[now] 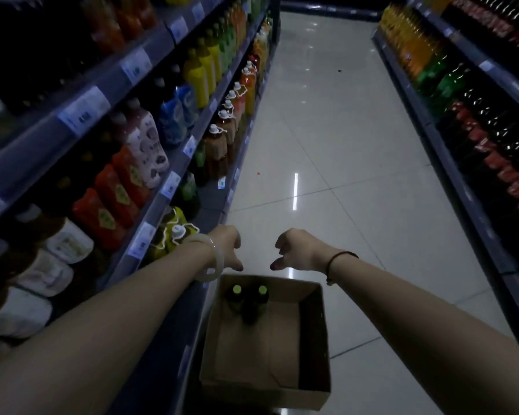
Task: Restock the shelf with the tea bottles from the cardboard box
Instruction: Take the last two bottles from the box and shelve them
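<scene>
Tea bottles upright, caps up, cardboard box far-left corner

dim, underexposed aisle; ceiling lights glare on the glossy floor; shelves bend at the edges.

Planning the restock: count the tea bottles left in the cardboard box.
2 show, side by side at the cardboard box's far end: left bottle, right bottle. A dark shape before them may be a third.
</scene>
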A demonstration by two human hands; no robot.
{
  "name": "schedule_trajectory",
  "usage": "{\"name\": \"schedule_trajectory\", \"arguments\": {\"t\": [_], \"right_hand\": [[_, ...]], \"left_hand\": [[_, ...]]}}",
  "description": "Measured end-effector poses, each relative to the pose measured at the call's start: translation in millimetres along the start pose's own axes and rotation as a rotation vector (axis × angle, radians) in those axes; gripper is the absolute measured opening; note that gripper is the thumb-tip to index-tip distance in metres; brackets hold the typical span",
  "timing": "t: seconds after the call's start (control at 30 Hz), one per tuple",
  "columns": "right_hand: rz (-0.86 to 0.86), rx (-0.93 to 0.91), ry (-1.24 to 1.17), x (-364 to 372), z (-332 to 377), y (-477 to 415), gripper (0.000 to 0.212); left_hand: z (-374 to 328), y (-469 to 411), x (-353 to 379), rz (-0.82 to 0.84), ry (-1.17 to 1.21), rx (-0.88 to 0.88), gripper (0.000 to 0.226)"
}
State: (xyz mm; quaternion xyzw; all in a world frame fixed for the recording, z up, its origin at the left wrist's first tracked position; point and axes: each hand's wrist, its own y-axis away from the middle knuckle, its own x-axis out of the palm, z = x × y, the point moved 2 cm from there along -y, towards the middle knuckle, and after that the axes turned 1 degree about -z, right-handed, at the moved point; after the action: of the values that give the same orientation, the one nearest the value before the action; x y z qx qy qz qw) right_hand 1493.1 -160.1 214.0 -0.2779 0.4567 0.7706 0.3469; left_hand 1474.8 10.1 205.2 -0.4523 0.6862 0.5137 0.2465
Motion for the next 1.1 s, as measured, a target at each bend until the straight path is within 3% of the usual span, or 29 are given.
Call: {"name": "schedule_trajectory", "arguments": {"t": [0.27,0.53,0.9,1.1], "right_hand": [[0.035,0.002,0.035,119,-66,-80,0.056],[0.014,-0.008,0.096,210,-118,-152,0.040],[-0.001,0.008,0.107,267,-171,-241,0.038],[0.009,0.049,0.089,294,-194,-277,0.052]], "left_hand": [[64,-77,123,0.002,-0.061,-0.013,0.059],[111,-145,218,0.002,-0.055,-0.048,0.043],[149,-222,287,-0.020,-0.041,-0.073,0.048],[162,-252,305,-0.017,-0.037,-0.100,0.047]]}}
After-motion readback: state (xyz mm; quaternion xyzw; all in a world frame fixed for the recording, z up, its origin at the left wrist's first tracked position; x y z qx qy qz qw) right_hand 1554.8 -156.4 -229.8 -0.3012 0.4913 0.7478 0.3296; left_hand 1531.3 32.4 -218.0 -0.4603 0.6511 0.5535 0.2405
